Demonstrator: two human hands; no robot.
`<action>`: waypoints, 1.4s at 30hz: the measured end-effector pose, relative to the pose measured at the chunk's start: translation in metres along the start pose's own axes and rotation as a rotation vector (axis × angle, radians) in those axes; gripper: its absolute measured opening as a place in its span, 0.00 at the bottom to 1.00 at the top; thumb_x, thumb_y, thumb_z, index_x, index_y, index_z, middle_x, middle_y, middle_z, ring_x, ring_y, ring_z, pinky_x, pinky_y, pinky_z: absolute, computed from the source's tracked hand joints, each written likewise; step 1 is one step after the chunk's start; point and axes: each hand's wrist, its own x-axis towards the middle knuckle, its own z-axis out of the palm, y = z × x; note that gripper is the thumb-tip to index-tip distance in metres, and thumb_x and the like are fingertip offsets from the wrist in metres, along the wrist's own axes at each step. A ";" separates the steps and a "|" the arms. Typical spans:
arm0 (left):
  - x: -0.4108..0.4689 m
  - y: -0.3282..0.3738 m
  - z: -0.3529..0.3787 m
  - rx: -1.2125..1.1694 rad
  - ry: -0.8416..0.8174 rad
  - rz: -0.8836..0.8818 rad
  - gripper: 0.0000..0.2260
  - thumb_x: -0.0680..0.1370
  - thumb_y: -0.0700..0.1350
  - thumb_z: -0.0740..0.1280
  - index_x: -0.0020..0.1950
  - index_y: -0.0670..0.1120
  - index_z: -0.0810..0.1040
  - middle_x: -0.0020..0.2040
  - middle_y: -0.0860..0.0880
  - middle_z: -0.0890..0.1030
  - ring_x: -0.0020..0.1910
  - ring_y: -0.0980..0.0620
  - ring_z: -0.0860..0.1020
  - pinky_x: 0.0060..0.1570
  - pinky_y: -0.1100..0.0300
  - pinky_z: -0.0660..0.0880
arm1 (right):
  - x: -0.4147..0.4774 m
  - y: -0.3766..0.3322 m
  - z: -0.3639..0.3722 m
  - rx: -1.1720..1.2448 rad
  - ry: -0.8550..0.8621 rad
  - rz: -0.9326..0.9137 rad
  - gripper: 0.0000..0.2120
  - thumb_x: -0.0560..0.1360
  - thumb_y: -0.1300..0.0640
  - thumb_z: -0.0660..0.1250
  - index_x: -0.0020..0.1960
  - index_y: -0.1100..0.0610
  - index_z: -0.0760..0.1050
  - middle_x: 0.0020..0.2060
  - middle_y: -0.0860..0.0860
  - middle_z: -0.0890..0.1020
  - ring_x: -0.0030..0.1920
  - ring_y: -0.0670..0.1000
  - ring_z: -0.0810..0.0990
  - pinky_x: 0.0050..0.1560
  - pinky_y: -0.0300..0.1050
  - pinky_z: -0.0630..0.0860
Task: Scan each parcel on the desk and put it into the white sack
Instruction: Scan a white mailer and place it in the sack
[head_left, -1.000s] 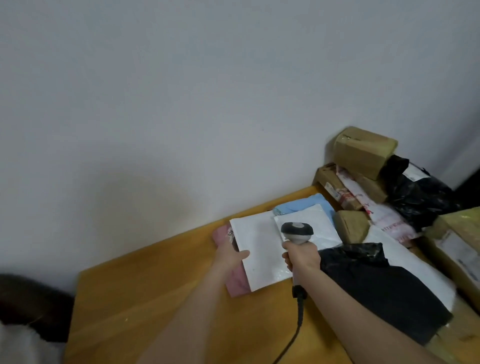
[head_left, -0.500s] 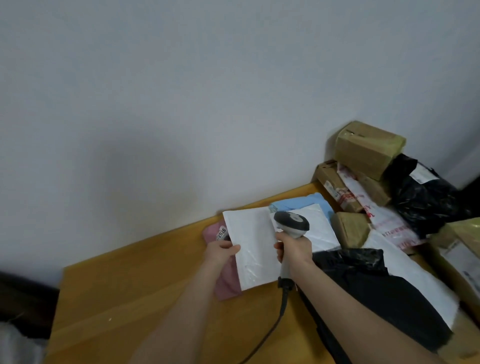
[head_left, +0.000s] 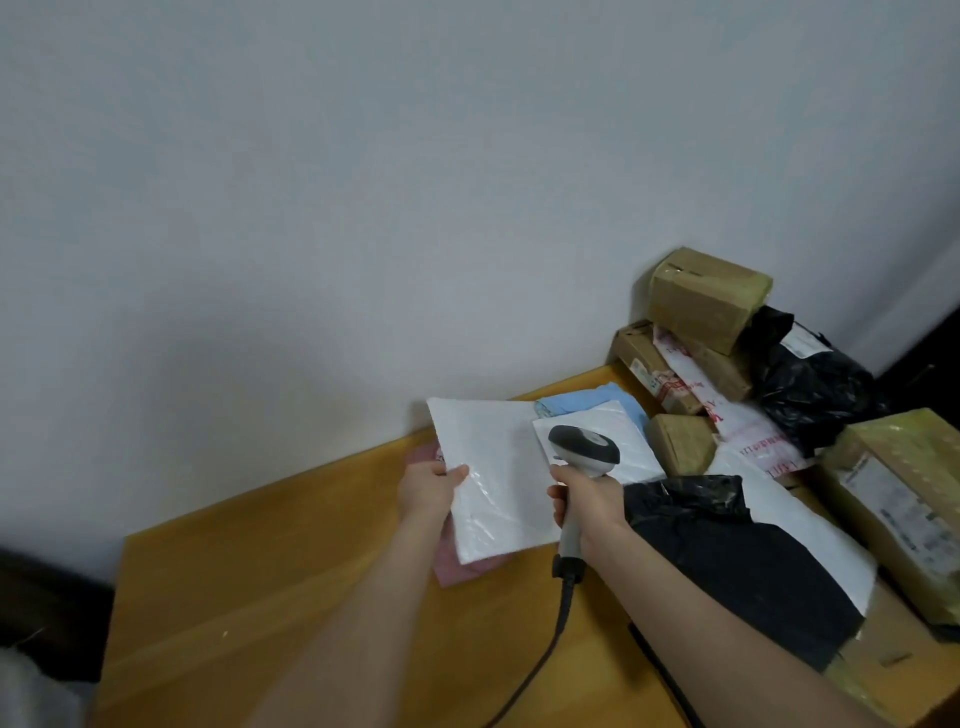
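Observation:
My left hand (head_left: 427, 490) pinches the left edge of a flat white parcel (head_left: 498, 478), lifted and tilted above a pink parcel (head_left: 457, 564) on the wooden desk (head_left: 260, 597). My right hand (head_left: 589, 499) grips the handle of a grey corded scanner (head_left: 584, 449), whose head sits just right of the white parcel. A second white mailer (head_left: 623, 441) and a blue parcel (head_left: 587, 402) lie behind the scanner. At the bottom left corner a pale blurred shape (head_left: 31, 691) shows; I cannot tell if it is the white sack.
Right of my arm lies a black bag (head_left: 727, 561) on a white mailer (head_left: 810, 535). Brown boxes (head_left: 701, 296), a crumpled black bag (head_left: 810, 384) and a taped box (head_left: 904, 499) pile up against the wall at the right. The scanner cord (head_left: 545, 649) trails toward me.
My left hand has lifted the white parcel's left side off the pink one and tilted it up. The scanner has swung to point at it.

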 end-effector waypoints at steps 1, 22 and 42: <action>0.001 0.004 -0.019 0.015 0.029 0.029 0.10 0.75 0.47 0.71 0.52 0.42 0.82 0.48 0.46 0.83 0.44 0.47 0.80 0.45 0.59 0.74 | -0.005 -0.002 0.003 0.013 -0.009 -0.011 0.06 0.74 0.61 0.70 0.40 0.61 0.75 0.32 0.55 0.80 0.30 0.49 0.75 0.34 0.42 0.75; -0.061 -0.042 -0.275 -0.186 0.148 0.057 0.17 0.78 0.54 0.65 0.51 0.40 0.81 0.50 0.46 0.79 0.47 0.47 0.78 0.47 0.56 0.75 | -0.125 0.015 0.097 0.149 -0.167 -0.133 0.08 0.72 0.61 0.71 0.36 0.61 0.75 0.29 0.55 0.78 0.28 0.51 0.73 0.35 0.45 0.73; -0.056 -0.117 -0.272 -0.261 0.031 -0.081 0.09 0.77 0.41 0.68 0.54 0.37 0.76 0.48 0.42 0.81 0.41 0.49 0.80 0.37 0.58 0.76 | -0.120 0.075 0.125 -0.036 -0.248 -0.103 0.06 0.73 0.65 0.71 0.41 0.62 0.74 0.31 0.56 0.77 0.29 0.50 0.74 0.32 0.43 0.72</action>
